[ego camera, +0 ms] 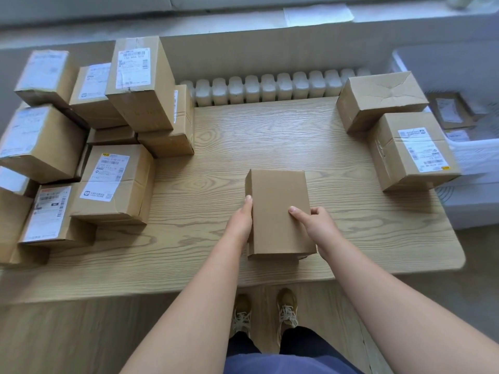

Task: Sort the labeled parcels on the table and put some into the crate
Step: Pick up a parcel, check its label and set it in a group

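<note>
A plain brown parcel [278,211] with no label showing sits near the front middle of the wooden table [216,163]. My left hand [241,221] grips its left side. My right hand [316,225] holds its right side, thumb lying on the top face. Several labeled parcels [116,182] are stacked on the left of the table. Two more parcels stand at the right: an unlabeled-side one [378,99] and a labeled one [413,151]. The white crate [475,152] stands off the table's right edge with parcels inside.
A white radiator [270,89] runs along the table's far edge under a windowsill. The table's front edge is close to my body, and my feet show on the wood floor below. A white box sits under the crate at the right.
</note>
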The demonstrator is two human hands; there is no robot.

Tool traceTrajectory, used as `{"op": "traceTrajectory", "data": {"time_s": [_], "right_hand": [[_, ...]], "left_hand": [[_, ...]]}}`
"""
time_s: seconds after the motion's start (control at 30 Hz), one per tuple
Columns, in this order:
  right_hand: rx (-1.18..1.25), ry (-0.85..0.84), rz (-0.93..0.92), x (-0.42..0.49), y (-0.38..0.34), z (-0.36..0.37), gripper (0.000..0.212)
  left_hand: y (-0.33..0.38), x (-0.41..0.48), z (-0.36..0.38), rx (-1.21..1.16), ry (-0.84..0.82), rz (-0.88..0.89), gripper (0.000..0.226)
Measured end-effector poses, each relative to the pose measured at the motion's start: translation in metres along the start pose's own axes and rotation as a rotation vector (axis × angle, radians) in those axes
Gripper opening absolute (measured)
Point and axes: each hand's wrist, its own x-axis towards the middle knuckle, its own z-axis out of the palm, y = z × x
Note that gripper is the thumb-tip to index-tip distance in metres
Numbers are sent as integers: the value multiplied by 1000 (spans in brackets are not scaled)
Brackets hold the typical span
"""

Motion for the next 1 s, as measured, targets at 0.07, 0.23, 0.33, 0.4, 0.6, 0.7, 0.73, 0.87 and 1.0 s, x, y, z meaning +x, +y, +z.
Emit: {"op": "traceTrajectory", "data": {"time_s": [0.07, 0.23, 0.33, 0.4, 0.6, 0.7, 0.73, 0.87, 1.0], "right_hand": [[-2, -29, -2, -1, 1, 5, 56], [-132, -78, -70, 1, 10, 11, 50], [-147, -97, -82, 1, 8, 10, 53], [-152, -106, -81, 3, 9, 9, 55], [-115, -118, -74, 4, 11, 7, 55], [-18, -141, -25, 2, 12, 4, 62], [5, -148, 4, 1, 12, 3, 65], [52, -184, 119, -2, 13, -3, 61], [95, -185, 200, 0, 12, -8, 64]], "left_hand": [[1, 1, 3, 14, -15, 44, 59], [-10, 4, 8, 152, 8, 90, 62], [-10, 4, 8, 172, 14, 123, 59], [-11, 5, 8, 174, 26, 126, 58], [-15, 3, 7, 161, 19, 152, 60], [-17, 3, 4, 148, 10, 148, 64], [-17, 3, 3, 149, 12, 150, 66], [-18, 5, -5, 84, -20, 118, 69], [-16, 5, -16, -6, -82, 42, 57]]}}
